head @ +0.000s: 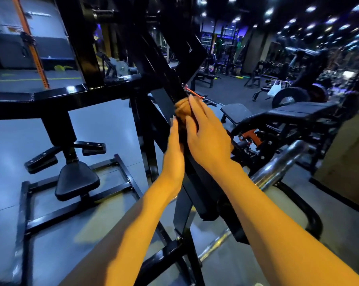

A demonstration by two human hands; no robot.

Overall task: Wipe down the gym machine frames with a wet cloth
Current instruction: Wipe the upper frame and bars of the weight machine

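A black slanted frame bar [164, 65] of a gym machine runs from the upper middle down toward me. A brown cloth [181, 109] is wrapped on this bar at the centre of the view. My right hand [205, 133] lies over the cloth with fingers curled round it from the right side. My left hand [175, 149] is pressed against the left side of the bar just below the cloth, fingers straight and pointing up. Both forearms reach in from the bottom edge.
A black seat pad [76, 180] and floor frame [71, 211] stand at the lower left. A chrome bar [277, 164] and a padded bench [298, 112] lie to the right. A horizontal black beam [57, 96] crosses the left. More gym machines fill the far right background.
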